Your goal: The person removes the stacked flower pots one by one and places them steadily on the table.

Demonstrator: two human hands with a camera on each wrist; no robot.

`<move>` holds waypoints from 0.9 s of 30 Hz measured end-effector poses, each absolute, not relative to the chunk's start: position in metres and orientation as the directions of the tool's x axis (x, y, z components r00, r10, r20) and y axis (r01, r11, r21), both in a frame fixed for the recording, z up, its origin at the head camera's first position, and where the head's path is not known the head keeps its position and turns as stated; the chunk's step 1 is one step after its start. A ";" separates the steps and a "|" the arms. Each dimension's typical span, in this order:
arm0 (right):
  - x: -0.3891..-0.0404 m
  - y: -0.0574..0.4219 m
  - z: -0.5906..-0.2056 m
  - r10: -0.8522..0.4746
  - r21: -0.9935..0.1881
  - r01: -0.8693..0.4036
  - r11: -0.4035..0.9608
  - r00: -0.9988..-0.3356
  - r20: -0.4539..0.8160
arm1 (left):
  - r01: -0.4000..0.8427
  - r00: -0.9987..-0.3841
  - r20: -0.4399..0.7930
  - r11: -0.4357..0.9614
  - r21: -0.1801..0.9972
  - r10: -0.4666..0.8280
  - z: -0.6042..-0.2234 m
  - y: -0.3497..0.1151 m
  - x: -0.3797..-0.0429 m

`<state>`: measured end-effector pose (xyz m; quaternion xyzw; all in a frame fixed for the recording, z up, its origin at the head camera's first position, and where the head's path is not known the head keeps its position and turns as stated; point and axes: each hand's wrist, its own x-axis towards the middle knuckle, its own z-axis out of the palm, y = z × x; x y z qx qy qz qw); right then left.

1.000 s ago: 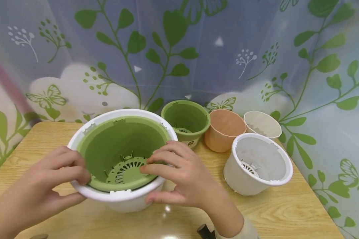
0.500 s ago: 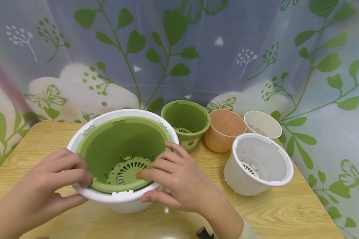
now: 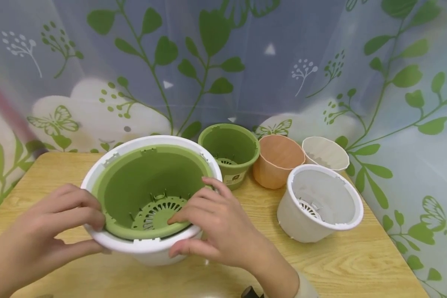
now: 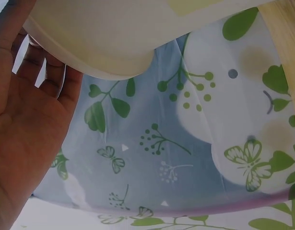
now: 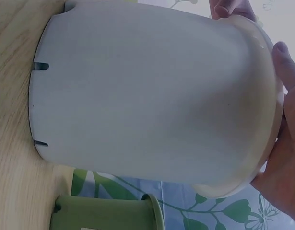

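In the head view, a large white flowerpot (image 3: 145,247) stands upright on the wooden table. A green flowerpot (image 3: 145,178) with a slotted bottom is nested inside it, its rim just within the white one. My left hand (image 3: 56,225) grips the rims at the left, fingers over the edge and thumb below. My right hand (image 3: 214,227) holds the front right, fingers curled over the rims and thumb against the white outside. The right wrist view shows the white pot's smooth side (image 5: 142,96) and notched base. The left wrist view shows its rim edge (image 4: 89,69) by the left fingers.
Behind and right stand another green flowerpot (image 3: 229,147), an orange pot (image 3: 275,161), a cream pot (image 3: 325,151) and a smaller white pot (image 3: 301,219). A printed curtain (image 3: 246,78) hangs behind the table (image 3: 339,265). A dark object (image 3: 249,292) lies at the front edge.
My right hand has shifted slightly left along the rims, its fingers reaching less far into the green pot. My left hand has moved slightly left. The nested pots stay put.
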<state>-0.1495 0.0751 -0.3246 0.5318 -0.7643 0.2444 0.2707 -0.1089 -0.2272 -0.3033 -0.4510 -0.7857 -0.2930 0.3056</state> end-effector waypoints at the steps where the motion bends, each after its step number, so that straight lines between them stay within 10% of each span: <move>1: -0.150 0.075 -0.325 -0.673 -0.092 -0.946 0.311 -0.287 0.682 | 0.888 -0.405 0.748 0.419 0.187 0.525 -0.303 -0.227 -0.109; 15: -0.148 0.072 -0.324 -0.570 -0.081 -0.963 0.258 -0.219 0.792 | 0.904 -0.395 0.790 0.352 0.244 0.469 -0.314 -0.236 -0.115; 27: -0.146 0.079 -0.318 -0.620 -0.274 -0.945 0.179 -0.325 0.714 | 0.914 -0.387 0.795 0.311 0.262 0.467 -0.315 -0.235 -0.115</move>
